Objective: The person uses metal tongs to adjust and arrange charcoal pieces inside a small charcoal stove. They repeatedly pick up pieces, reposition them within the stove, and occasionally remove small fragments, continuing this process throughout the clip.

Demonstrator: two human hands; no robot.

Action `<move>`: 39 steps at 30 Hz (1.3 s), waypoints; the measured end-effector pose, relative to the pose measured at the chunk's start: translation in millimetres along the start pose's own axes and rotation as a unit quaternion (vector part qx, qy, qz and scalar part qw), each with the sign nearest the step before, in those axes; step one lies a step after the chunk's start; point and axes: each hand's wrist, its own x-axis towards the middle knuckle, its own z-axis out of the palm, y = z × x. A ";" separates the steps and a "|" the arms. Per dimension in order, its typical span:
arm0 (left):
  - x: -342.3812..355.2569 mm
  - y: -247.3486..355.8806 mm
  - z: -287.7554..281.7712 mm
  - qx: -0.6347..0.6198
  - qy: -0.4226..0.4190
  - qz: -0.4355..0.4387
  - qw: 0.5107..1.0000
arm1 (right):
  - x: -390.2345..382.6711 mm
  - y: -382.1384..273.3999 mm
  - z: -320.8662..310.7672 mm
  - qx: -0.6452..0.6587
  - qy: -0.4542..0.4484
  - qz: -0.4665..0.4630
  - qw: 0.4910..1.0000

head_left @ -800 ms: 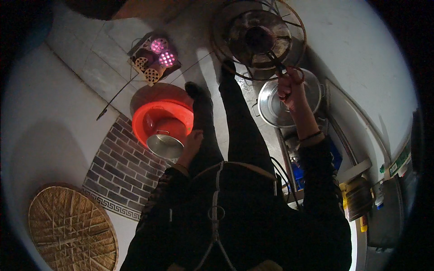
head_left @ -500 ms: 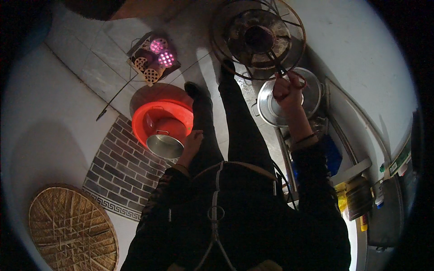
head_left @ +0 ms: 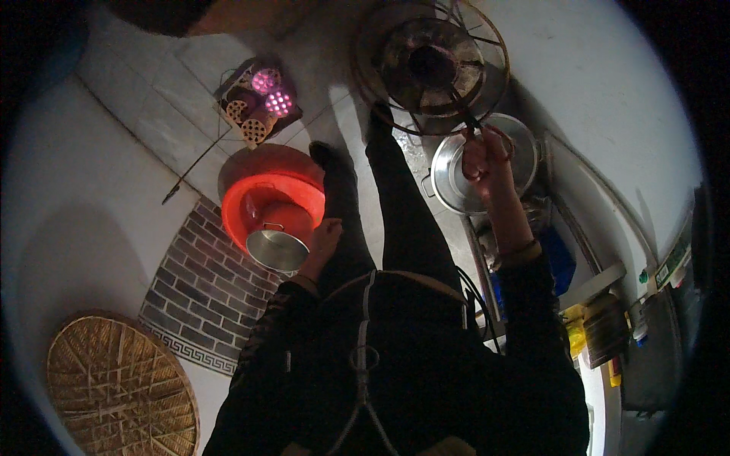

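My right hand (head_left: 487,157) is closed round the looped handles of dark metal fire tongs (head_left: 469,118). The tongs reach over the near rim of a round coal stove (head_left: 390,76), toward its dark central hole; their tips are lost in shadow. Under my right hand is a shiny round metal lid or pan (head_left: 449,176) with side handles. Against my left thigh rests my left hand (head_left: 325,237), its fingers curled in and nothing visible in them. Just left of it, a metal pot (head_left: 277,249) is tilted inside a red plastic basin (head_left: 242,205).
Honeycomb coal briquettes (head_left: 254,131), some glowing pink, sit on the floor at the upper left, with a thin metal rod (head_left: 194,167) beside them. A woven round tray (head_left: 122,387) leans at the lower left. A wire ring (head_left: 503,53) surrounds the stove.
My right hand has drawn slightly back toward me with the tongs still in its grip. The view has shifted a little; my left hand stays by my thigh.
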 end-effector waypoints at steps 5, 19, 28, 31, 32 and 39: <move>10.6 -16.1 4.0 0.021 -0.003 0.004 1.000 | -44.8 8.9 3.5 -0.017 0.009 0.029 0.999; -4.2 -34.4 2.1 -0.052 -0.011 -0.007 0.999 | 40.1 -14.9 -31.5 0.155 -0.101 0.051 0.981; -4.8 -25.1 4.4 -0.057 -0.008 -0.016 0.998 | 55.0 -15.3 -38.3 0.141 -0.086 0.069 0.984; -3.3 -26.3 5.1 -0.037 -0.005 -0.008 0.999 | 53.0 -13.4 -40.2 0.106 -0.118 0.062 0.985; -2.8 -26.5 5.4 -0.031 -0.007 -0.018 0.999 | 52.3 -13.3 -40.4 0.103 -0.147 0.059 0.982; -2.5 -25.0 5.3 -0.034 -0.015 -0.015 0.999 | 50.9 -19.8 -31.5 0.101 -0.093 0.067 0.988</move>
